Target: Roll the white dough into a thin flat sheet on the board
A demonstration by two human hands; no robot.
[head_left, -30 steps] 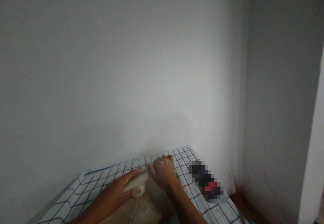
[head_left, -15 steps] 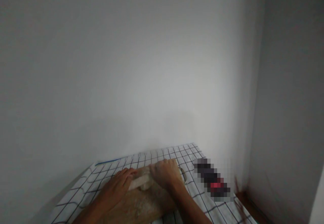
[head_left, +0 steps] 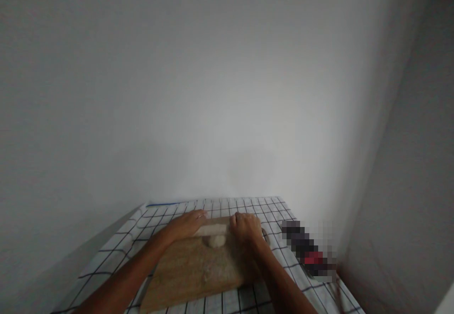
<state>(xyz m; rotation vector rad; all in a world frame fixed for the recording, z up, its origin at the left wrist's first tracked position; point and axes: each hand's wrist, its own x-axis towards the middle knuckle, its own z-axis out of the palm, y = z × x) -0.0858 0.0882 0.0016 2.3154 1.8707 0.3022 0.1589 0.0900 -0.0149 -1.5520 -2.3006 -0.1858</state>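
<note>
A pale rolling pin (head_left: 213, 230) lies crosswise near the far edge of a wooden board (head_left: 198, 271). A small lump of dough (head_left: 217, 241) shows at the near side of the pin; part of it is hidden beneath. Over the pin's left end lies my left hand (head_left: 189, 223), closed on it with the fingers curving away from me. My right hand (head_left: 246, 224) is wrapped round the right end, knuckles up. Both ends of the pin are covered by the hands. Whitish marks, perhaps flour, dot the board.
Under the board is a white checked cloth (head_left: 122, 240) on a table against a pale wall (head_left: 227, 91). A curved handle or ring (head_left: 266, 236) shows at the board's right edge. Further right lies a blurred-out dark and red item (head_left: 308, 250). A blue strip (head_left: 161, 204) runs along the back edge.
Both hands have moved away from me with the rolling pin, toward the board's far edge. More of the board and the dough now show. The view has shifted and tilted slightly.
</note>
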